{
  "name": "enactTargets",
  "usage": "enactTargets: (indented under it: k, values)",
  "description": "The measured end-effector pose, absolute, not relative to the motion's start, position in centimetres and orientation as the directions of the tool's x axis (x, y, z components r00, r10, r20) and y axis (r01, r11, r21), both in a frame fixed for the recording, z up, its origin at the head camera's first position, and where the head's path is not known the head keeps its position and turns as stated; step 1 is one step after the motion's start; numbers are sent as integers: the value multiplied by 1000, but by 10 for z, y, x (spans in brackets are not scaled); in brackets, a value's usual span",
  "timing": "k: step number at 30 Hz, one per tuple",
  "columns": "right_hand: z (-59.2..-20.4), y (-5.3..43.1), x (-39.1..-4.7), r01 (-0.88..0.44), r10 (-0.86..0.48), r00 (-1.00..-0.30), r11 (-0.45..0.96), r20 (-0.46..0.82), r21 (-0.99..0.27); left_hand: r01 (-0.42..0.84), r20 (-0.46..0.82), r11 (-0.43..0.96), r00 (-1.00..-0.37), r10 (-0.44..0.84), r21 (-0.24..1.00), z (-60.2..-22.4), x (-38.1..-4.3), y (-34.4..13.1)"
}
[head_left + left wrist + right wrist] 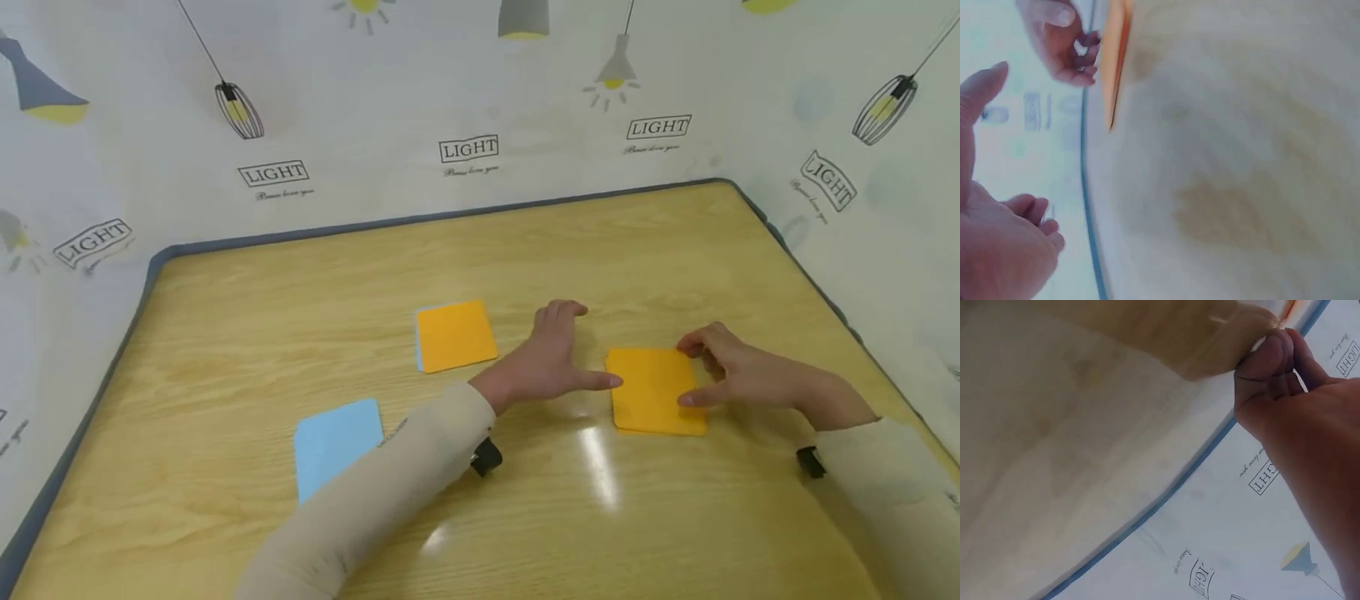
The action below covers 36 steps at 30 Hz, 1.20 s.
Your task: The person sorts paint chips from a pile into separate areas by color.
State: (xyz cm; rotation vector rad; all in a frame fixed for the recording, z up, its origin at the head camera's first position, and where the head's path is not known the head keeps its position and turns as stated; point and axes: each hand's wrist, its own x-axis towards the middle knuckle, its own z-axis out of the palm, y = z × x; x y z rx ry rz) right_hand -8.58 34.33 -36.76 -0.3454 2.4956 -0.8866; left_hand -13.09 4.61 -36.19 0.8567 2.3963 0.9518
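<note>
A stack of orange square sheets (651, 400) lies on the wooden table, its layers slightly offset at the edges. My left hand (546, 354) hovers to the left of this stack with fingers spread, the thumb tip by the stack's left edge. At the right edge is my right hand (738, 367), its fingers bent, with the thumb over the top sheet and the index finger by the far right corner. Thumb and index finger stand apart. In the left wrist view the orange stack (1114, 62) shows edge-on, with the right hand (1060, 40) beside it.
Left of my left hand, an orange sheet (456, 336) lies over light blue ones (419, 354). Nearer me, a light blue square stack (333, 442) is partly covered by my left sleeve (390, 492). A patterned white wall covering (375, 100) borders the table (300, 275).
</note>
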Motion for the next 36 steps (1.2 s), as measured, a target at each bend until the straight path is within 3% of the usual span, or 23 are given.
enactTargets:
  k: [7,16,25,31,36]
  values:
    - [-349,314,-109,-173,-417,-884,712,-211,-681,275,-72,483,-809,584,831,-352,-153,-16]
    - [-340,227,-158,-301,-560,-806,665,-190,-683,126,-158,576,-895,417,807,-354,-177,-94]
    - [-360,161,-197,-275,-575,-760,706,-302,-653,35,-292,684,-887,357,729,-371,-185,-130]
    - [-369,138,-206,-209,-545,-743,741,-389,-638,133,-268,743,-879,393,656,-387,-187,-138]
    - [-371,124,-207,-232,-557,-727,749,-401,-620,166,-256,750,-874,412,641,-391,-185,-144]
